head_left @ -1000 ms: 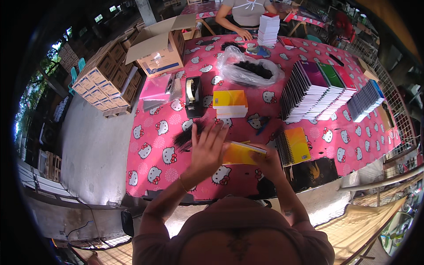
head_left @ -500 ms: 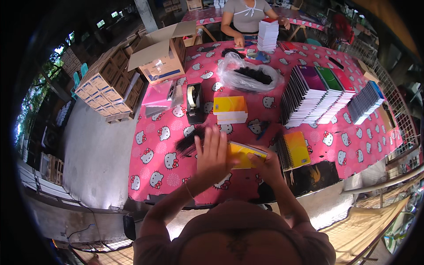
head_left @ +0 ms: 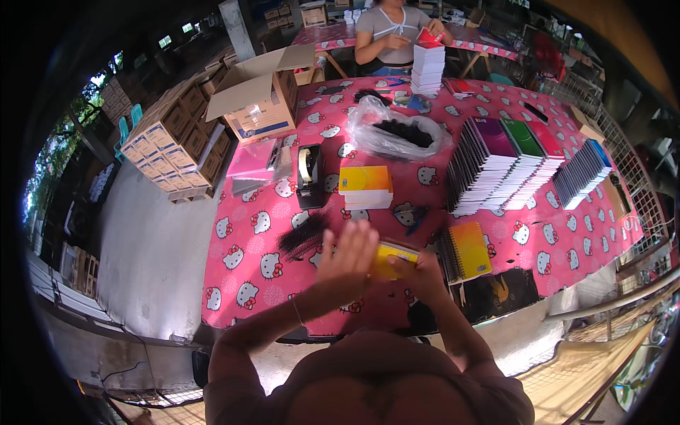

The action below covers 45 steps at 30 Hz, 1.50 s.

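My right hand (head_left: 426, 278) is closed on a small yellow notebook (head_left: 386, 263), thumb on its cover, held above the table near me. My left hand (head_left: 345, 256) lies against the notebook's left side with fingers stretched out, slightly blurred. Just beyond that hand are several black spiral binding coils (head_left: 303, 237). A short stack of yellow-covered notebooks (head_left: 365, 183) stands farther off. To the right of my right hand rests a spiral-bound yellow notebook (head_left: 469, 251), on or beside a black patch (head_left: 499, 292) at the table edge.
A black tape dispenser (head_left: 309, 180) stands left of the yellow stack. Behind it are an open carton (head_left: 256, 113) and a plastic bag (head_left: 363, 126) of black coils. Tall spiral notebook stacks (head_left: 489, 170) fill the right. Across the table, a person (head_left: 393, 39) handles a red notebook.
The yellow notebook and my hands have shifted slightly, and the notebook's angle has changed. Across the table, the person's hands have come up, one now holding a red notebook over the white stack.
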Motion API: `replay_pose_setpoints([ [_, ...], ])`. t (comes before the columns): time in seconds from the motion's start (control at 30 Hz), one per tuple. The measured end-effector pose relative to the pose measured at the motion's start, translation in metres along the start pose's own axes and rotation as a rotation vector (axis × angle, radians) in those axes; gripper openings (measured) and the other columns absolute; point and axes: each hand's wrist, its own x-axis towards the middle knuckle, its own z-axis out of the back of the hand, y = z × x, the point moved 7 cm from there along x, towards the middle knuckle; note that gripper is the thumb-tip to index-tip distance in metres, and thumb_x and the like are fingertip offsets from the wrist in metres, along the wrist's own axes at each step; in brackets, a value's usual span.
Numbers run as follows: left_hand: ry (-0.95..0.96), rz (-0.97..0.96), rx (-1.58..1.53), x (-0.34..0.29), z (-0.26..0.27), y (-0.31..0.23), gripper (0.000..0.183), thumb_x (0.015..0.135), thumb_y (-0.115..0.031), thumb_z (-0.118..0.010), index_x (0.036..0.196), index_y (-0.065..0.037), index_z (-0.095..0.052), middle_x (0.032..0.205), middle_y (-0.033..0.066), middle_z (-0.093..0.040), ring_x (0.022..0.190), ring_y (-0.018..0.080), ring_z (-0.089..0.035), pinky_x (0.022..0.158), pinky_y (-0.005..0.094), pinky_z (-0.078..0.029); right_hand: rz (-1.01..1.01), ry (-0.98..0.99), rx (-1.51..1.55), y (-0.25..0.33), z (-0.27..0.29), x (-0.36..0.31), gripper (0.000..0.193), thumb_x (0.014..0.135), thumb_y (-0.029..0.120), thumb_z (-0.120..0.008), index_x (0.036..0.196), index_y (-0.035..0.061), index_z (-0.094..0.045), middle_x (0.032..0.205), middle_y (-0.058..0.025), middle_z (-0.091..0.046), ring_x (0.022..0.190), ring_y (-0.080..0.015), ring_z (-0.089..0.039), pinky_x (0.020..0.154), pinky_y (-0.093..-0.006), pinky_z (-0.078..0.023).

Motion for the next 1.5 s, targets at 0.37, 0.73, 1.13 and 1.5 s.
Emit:
replay_pose_setpoints([
  [0.37, -0.087, -0.077, -0.031, 0.028, 0.022, 0.003, 0.068, 0.096, -0.040, -0.051, 0.145, 0.004, -0.037, 0.150, 0.0263, -0.039, 0.143, 0.0396, -0.034, 0.114, 0.0624, -0.020, 0.123, 0.062, -0.105, 0.017, -0.011, 0.000, 0.032, 0.094, 0.017, -0.066, 0.122, 0.0011, -0.065, 0.095, -0.0076, -0.073, 0.083, -0.0061, -0.062, 0.076, -0.0260, -0.052],
  [0.73, -0.141, -0.306, -0.027, -0.029, -0.023, -0.046, 0.079, 0.095, -0.055, -0.047, 0.149, 0.002, -0.036, 0.154, 0.0215, -0.038, 0.145, 0.0350, -0.033, 0.115, 0.0601, -0.017, 0.253, -0.001, -0.057, 0.021, -0.008, 0.007, 0.029, 0.091, 0.013, -0.064, 0.118, 0.0017, -0.066, 0.095, -0.0119, -0.074, 0.084, -0.0094, -0.065, 0.076, -0.0291, -0.053],
  [1.13, -0.192, -0.197, -0.430, 0.036, 0.028, -0.018, 0.031, 0.086, -0.022, -0.074, 0.110, -0.006, -0.066, 0.114, 0.0077, -0.064, 0.099, 0.0243, -0.061, 0.096, 0.0451, -0.040, 0.138, 0.053, -0.211, 0.013, -0.001, 0.000, 0.029, 0.092, 0.011, -0.062, 0.118, -0.0012, -0.063, 0.094, -0.0141, -0.071, 0.087, -0.0130, -0.066, 0.077, -0.0318, -0.053],
  [1.5, -0.245, -0.249, -0.468, 0.035, 0.024, -0.037, 0.028, 0.081, -0.017, -0.076, 0.106, -0.008, -0.069, 0.095, 0.0043, -0.059, 0.083, 0.0240, -0.055, 0.070, 0.0386, -0.042, 0.184, 0.016, -0.207, 0.052, 0.060, -0.024, 0.014, 0.089, 0.002, -0.069, 0.103, -0.0007, -0.072, 0.093, -0.0093, -0.072, 0.087, -0.0127, -0.070, 0.078, -0.0290, -0.057],
])
